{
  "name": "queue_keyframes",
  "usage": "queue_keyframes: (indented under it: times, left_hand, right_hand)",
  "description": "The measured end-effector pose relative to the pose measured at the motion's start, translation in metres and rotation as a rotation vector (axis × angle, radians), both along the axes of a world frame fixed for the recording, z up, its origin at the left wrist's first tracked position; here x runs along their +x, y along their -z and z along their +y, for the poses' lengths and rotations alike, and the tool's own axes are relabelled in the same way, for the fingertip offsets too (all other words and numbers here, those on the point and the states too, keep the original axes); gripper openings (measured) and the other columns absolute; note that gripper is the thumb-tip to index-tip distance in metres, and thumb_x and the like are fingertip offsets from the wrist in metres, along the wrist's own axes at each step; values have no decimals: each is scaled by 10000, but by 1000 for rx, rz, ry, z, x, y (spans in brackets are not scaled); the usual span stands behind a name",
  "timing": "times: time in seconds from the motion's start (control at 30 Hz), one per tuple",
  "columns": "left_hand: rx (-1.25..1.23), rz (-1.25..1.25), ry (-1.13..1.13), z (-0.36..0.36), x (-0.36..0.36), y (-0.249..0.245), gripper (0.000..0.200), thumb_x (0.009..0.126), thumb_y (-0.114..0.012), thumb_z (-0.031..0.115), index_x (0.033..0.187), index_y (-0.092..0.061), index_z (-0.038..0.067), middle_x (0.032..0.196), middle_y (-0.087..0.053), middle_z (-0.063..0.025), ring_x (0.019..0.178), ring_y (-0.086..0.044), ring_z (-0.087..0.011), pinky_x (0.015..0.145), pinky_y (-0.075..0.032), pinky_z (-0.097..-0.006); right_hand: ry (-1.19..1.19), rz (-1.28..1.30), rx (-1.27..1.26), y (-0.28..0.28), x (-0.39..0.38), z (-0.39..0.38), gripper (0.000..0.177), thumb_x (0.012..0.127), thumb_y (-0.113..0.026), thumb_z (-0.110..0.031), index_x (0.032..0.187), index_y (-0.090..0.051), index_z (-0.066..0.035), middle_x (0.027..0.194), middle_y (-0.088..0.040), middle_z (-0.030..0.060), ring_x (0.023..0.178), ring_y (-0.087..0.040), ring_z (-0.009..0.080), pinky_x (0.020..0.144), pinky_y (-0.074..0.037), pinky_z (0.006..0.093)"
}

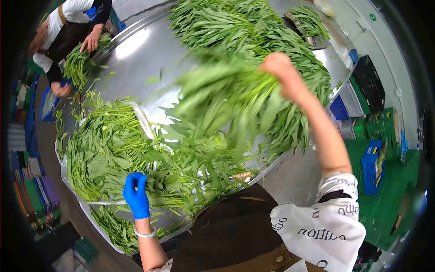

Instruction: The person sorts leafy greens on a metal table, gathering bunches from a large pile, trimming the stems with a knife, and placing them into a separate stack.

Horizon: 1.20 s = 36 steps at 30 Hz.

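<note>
My right hand (282, 75), bare, grips a bunch of water spinach (222, 95) by its stems above the metal table. The leaves hang to the left and are blurred by motion. My left hand (136, 195), in a blue glove, has its fingers curled together in a pinch over a heap of water spinach (106, 145) on the left. Whether something small is between those fingers cannot be made out. Loose stems and leaves (199, 167) lie between my hands. Behind my right hand, a long row of bunches (253, 27) covers the far side of the table.
Across the metal table (136, 59), at upper left, another person's hand (92, 39) holds greens (81, 63). A blue crate (48, 105) stands below that person. Green crates (380, 129) and a blue box (373, 167) are at right. The table edge runs close to my apron.
</note>
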<state>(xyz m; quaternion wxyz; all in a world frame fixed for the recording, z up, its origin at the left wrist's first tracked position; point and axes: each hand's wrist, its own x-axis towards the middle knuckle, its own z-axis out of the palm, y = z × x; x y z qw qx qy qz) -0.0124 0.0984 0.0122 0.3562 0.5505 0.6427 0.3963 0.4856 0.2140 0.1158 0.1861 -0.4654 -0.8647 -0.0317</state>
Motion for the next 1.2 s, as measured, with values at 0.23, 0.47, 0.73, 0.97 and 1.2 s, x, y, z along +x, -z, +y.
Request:
queue_keyframes:
  times: [0.23,0.47,0.73,0.97,1.2]
  left_hand:
    - [-174,-54,-119,-49,-16,18,88,866,-623,37,934,-637,-17,826,-636,-36,741,-560,-96,697,-462,-240]
    - [-509,77,-159,-132,-61,45,292,906,-621,199,739,-663,-36,625,-613,-39,569,-560,-110,542,-440,-270]
    - [-642,-1016,-565,-129,-27,115,419,937,-579,280,1268,-514,31,1207,-601,-85,1099,-564,-187,939,-432,-337]
    - [-396,-1195,-669,-105,3,88,369,924,-594,179,1243,-517,8,1176,-599,-85,1068,-566,-211,966,-430,-353]
    - [-255,-1292,-593,-112,12,75,401,949,-561,226,1284,-491,17,1227,-574,-88,1103,-549,-207,986,-420,-356]
  right_hand:
    - [247,-81,-193,80,157,119,608,719,-688,-2,1294,-505,-81,1299,-513,147,1209,-478,310,1019,-383,393]
    - [476,-487,-45,102,47,99,640,722,-602,60,1320,-468,-126,1301,-498,139,1228,-451,322,999,-387,431]
    - [-298,339,-789,148,-205,-72,320,798,-629,-68,1117,-616,-87,1009,-629,126,981,-596,305,857,-492,388]
    - [-213,483,-1234,179,-348,-156,657,735,-771,-295,1248,-471,-14,1154,-576,211,1104,-534,351,937,-431,412]
    - [-281,264,-691,127,-344,-149,792,618,-835,-316,1233,-449,-1,1145,-514,208,1100,-487,362,970,-379,425]
